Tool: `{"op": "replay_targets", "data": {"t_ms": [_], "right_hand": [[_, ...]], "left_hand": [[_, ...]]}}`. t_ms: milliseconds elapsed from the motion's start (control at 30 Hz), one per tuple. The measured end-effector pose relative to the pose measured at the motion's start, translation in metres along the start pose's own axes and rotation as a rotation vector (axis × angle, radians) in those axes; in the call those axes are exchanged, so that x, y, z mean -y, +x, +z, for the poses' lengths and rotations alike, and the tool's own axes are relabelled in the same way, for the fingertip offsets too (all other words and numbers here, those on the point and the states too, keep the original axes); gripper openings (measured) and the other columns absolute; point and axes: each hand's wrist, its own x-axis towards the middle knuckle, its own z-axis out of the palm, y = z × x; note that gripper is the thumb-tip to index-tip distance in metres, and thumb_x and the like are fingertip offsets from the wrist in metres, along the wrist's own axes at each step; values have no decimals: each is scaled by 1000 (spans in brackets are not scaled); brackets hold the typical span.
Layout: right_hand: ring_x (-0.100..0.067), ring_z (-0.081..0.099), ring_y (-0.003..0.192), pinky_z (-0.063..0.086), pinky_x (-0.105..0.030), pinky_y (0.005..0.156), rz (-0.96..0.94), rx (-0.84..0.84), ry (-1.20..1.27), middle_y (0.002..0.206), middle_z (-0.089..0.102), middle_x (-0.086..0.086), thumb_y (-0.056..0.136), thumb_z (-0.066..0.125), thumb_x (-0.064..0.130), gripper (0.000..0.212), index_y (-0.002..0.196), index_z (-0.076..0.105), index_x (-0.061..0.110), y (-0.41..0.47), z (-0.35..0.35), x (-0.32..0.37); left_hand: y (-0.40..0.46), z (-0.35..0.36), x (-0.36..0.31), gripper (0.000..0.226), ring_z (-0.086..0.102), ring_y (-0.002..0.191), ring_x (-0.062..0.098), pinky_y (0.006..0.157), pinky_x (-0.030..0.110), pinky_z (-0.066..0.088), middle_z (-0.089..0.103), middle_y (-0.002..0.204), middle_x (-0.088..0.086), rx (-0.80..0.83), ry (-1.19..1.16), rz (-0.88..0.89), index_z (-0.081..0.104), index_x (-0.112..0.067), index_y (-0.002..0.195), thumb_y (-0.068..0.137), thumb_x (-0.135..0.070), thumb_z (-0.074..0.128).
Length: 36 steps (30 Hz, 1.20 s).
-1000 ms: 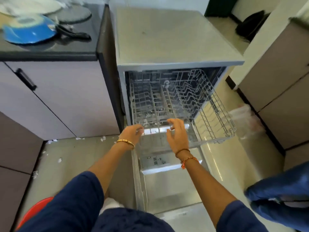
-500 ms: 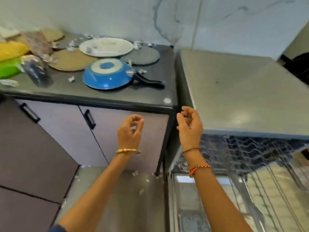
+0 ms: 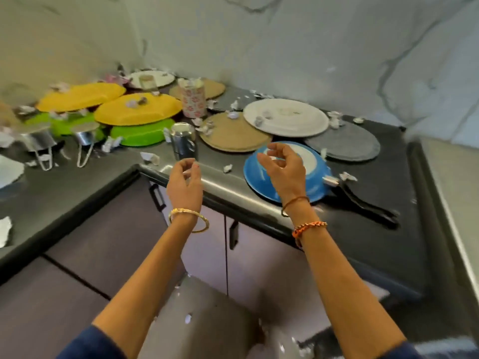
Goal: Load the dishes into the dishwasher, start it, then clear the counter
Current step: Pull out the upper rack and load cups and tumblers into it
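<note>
Both forearms reach forward over the cabinet doors (image 3: 124,242) below the counter (image 3: 363,242). The left hand (image 3: 184,182) hovers just in front of the counter's front edge, near its inner corner, with fingers loosely curled and nothing in them; a gold bangle (image 3: 188,218) sits on that wrist. The right hand (image 3: 282,169) is raised over the front edge, fingers relaxed and empty, and from this view it overlaps the blue pan (image 3: 305,177); whether it touches the pan cannot be told. An orange thread band (image 3: 309,227) circles the right wrist.

The blue pan lies upside down at the front edge, its black handle (image 3: 368,206) pointing toward the right end of the counter. Just left of it, near the front edge, stands a steel cup (image 3: 182,141). Behind the pan lie a brown round mat (image 3: 233,134), a grey round mat (image 3: 344,143) and a white plate (image 3: 285,116) overlapping both.

Along the left stretch of the counter sit two small steel pots (image 3: 39,139), then green plates (image 3: 141,134) with yellow plates (image 3: 137,108) stacked on them. A patterned cup (image 3: 194,101) stands upright between the yellow plates and the brown mat. Toward the back edge by the wall are another white plate (image 3: 153,79) with a glass (image 3: 147,82) on it. Torn paper scraps (image 3: 150,158) are scattered over the counter.
</note>
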Motion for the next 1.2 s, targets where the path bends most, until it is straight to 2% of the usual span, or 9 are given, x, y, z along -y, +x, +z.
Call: {"op": "replay_targets", "data": {"t_ms": [167,267,433,600,700,833,1033,1133,1200], "right_hand": [[-19,57,103,47,-30,88,6,301,-16,122,58,-8,81,68,20,45,122,54,8,62,80,-7],[-20,54,111,41,-25,89,40,401,-98,123,57,-5,81,68,23,47,124,53,12,105,120,-7],[-20,56,107,40,-27,91,160,251,-17,118,61,-9,84,63,16,31,114,59,9,158,166,-4],[-10,52,87,44,-16,72,123,79,39,97,60,-4,84,62,9,21,104,62,5,190,196,-13],[-9,53,81,40,-5,60,79,-64,67,88,59,-2,84,60,8,17,100,64,3,205,213,-12],[-11,56,71,49,-28,66,3,-75,125,83,62,-5,85,59,9,6,89,63,11,215,248,-5],[-10,54,63,46,-35,63,-60,163,126,67,58,6,86,60,8,24,71,58,27,204,309,-1],[-8,56,63,48,-33,64,-71,294,99,67,60,5,85,61,10,24,70,58,28,183,348,7],[2,55,62,46,-18,62,-138,434,57,74,62,1,82,65,11,13,76,61,21,159,374,12]], "left_hand": [[84,2,22,29,56,96,18,84,27,43,59,113,13,-95,171,-72,55,-3,113,88,-18,59],[125,5,29,50,51,113,27,95,35,42,52,126,13,-75,298,-48,50,-3,122,80,-21,69],[185,17,33,73,38,127,25,102,26,27,42,138,12,192,576,84,41,-7,134,75,-34,74],[221,26,44,60,56,106,20,81,24,40,61,117,5,500,753,250,55,-16,119,73,-52,69],[225,21,53,79,59,99,20,78,29,45,64,109,3,552,770,353,57,-19,114,58,-74,49],[237,6,52,70,62,88,15,71,19,42,68,98,0,433,605,380,62,-17,103,58,-69,46],[292,-68,39,64,59,83,10,68,13,40,68,96,1,114,453,393,64,-12,104,65,-61,55],[318,-114,34,64,53,85,6,71,11,36,67,102,4,-26,534,433,63,-10,108,68,-59,56],[332,-142,34,64,52,85,6,70,11,36,65,101,2,-106,578,430,62,-9,109,69,-59,55]]}}
